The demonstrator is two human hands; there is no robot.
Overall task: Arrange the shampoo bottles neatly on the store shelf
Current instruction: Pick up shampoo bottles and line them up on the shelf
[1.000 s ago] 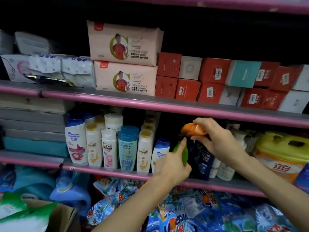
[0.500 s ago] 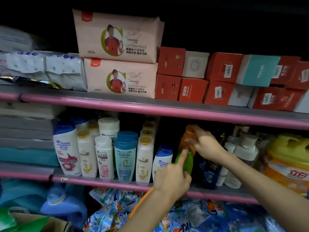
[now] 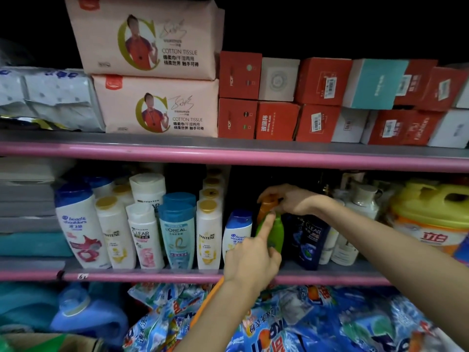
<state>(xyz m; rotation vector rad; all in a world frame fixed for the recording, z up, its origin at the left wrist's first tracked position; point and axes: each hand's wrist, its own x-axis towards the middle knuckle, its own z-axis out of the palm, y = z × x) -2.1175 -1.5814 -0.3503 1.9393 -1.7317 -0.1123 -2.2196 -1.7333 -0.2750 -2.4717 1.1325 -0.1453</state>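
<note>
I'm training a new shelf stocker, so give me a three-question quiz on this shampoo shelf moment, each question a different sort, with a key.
1. True or false: the right hand grips the orange cap of the green bottle.
2. Multiple choice: which bottle stands just left of the green bottle? A) the L'Oreal bottle B) the small head & shoulders bottle C) the dark Clear bottle
3. Fill in: the left hand touches the green bottle with an extended ______ finger.

Key: 1 true; 2 B; 3 index
</note>
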